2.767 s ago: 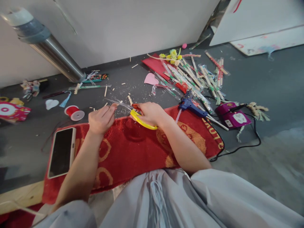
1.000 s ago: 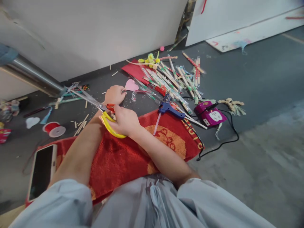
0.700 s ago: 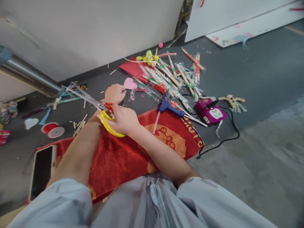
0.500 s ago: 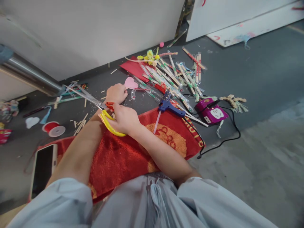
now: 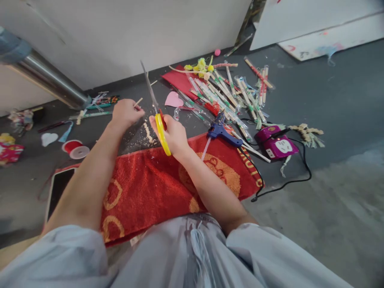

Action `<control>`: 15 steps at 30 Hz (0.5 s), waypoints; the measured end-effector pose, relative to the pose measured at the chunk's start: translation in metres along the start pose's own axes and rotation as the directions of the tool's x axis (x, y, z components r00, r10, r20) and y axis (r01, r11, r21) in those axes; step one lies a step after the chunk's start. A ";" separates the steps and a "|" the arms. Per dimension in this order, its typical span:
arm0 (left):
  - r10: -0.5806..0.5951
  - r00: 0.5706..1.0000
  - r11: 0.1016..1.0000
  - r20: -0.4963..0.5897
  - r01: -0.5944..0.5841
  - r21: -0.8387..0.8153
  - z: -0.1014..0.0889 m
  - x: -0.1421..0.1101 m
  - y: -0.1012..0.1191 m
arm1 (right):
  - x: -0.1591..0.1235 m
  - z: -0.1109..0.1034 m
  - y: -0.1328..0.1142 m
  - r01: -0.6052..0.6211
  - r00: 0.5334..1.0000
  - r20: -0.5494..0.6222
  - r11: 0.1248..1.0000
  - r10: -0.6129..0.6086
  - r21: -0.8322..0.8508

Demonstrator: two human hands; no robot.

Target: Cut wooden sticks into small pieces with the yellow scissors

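My left hand (image 5: 127,114) is closed on a short thin wooden stick (image 5: 138,101), which pokes up between thumb and fingers. In my right hand (image 5: 174,136) are scissors (image 5: 156,106) with a yellow and orange handle. Their blades point up and away, close together and apart from the stick. Short cut stick pieces (image 5: 148,133) and pale crumbs lie on the grey surface between my hands. Just beyond the scissors lies a pink paper heart (image 5: 173,99). A red towel (image 5: 141,192) is spread under my forearms.
A blue glue gun (image 5: 223,134) rests at the towel's far right, near a purple power socket (image 5: 276,142) with a black cable. Wrapped chopsticks (image 5: 216,96) lie piled behind it. To the left are a red ribbon spool (image 5: 75,149), a phone (image 5: 60,188) and a metal pole (image 5: 54,80).
My left hand has moved left from beside the pink heart and now shows a wooden stick. My right hand has shifted right, and the scissors have swung from pointing left to pointing upward.
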State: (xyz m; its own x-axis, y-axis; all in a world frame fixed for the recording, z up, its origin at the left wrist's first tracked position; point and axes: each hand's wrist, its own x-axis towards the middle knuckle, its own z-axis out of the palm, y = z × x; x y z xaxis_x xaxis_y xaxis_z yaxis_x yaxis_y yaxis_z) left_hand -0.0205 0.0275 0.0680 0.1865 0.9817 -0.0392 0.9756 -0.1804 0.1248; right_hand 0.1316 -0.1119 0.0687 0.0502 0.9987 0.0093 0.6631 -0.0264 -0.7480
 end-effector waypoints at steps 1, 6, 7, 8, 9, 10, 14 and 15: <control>-0.052 0.999 0.999 0.007 0.052 0.013 0.001 -0.004 -0.002 | 0.001 0.001 0.001 -0.007 1.000 -0.003 1.000 0.007 0.010; -0.102 0.992 0.995 0.069 0.103 -0.005 0.009 -0.015 -0.004 | 0.001 0.004 0.003 -0.010 1.000 -0.005 0.999 0.010 0.031; -0.085 0.994 0.996 0.073 0.085 0.000 0.010 -0.015 -0.004 | 0.002 0.004 0.003 -0.009 1.000 -0.003 0.999 0.009 0.031; -0.067 0.995 0.998 0.076 0.066 0.006 0.012 -0.016 -0.004 | 0.002 0.005 0.003 -0.010 1.000 -0.001 0.999 0.010 0.031; -0.045 0.996 0.999 0.081 0.044 0.014 0.012 -0.016 -0.005 | 0.002 0.005 0.004 -0.010 1.000 -0.001 0.999 0.010 0.032; -0.030 0.996 0.999 0.087 0.028 0.019 0.013 -0.016 -0.006 | 0.002 0.006 0.004 -0.010 1.000 0.000 0.999 0.010 0.035; -0.015 0.994 1.000 0.109 0.014 0.008 0.013 -0.015 -0.009 | 0.002 0.005 0.005 -0.007 1.000 -0.014 0.998 0.008 0.054; -0.013 0.994 1.000 0.105 0.013 -0.005 0.013 -0.014 -0.011 | 0.002 0.004 0.005 -0.009 1.000 -0.016 0.998 0.010 0.058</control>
State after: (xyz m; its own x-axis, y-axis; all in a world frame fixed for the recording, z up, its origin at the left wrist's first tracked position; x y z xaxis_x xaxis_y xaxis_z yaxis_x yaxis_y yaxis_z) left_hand -0.0320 0.0148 0.0540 0.1853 0.9719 -0.1449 0.9774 -0.1671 0.1292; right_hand 0.1316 -0.1094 0.0621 0.0690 0.9975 0.0128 0.6184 -0.0327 -0.7852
